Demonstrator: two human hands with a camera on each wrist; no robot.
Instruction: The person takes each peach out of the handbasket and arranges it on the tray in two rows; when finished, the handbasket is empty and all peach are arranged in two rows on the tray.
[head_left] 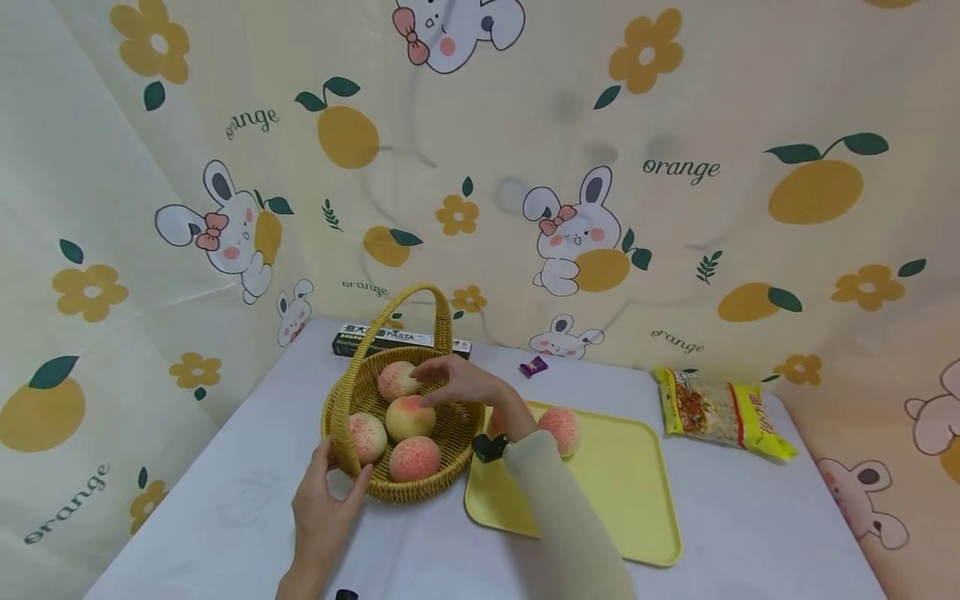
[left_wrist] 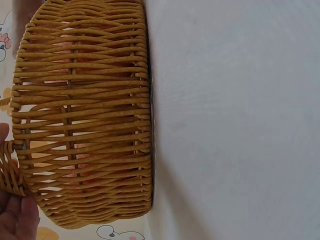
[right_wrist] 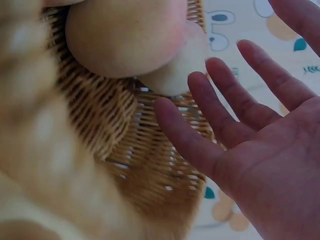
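A woven wicker basket (head_left: 408, 493) with a tall handle holds several pink-and-yellow peaches (head_left: 415, 459). My left hand (head_left: 326, 504) grips it at the near left, where the handle meets the rim. In the left wrist view, the fingertips (left_wrist: 27, 220) and thumb lie on either side of the handle's base. Over the basket's right side reaches my right hand (head_left: 468, 385), its fingers extended close to the middle peach (head_left: 409, 417) and the back peach (head_left: 398, 380). The right wrist view shows that hand (right_wrist: 285, 145) with fingers spread, palm bare, beside a peach (right_wrist: 125, 37).
Right of the basket lies a yellow tray (head_left: 622, 483) with a peach (head_left: 561, 429) and another partly behind my right wrist. A pasta box (head_left: 352, 340) lies behind the basket. Farther right are a purple-wrapped candy (head_left: 534, 366) and a yellow food packet (head_left: 716, 412). Printed cloth hangs behind.
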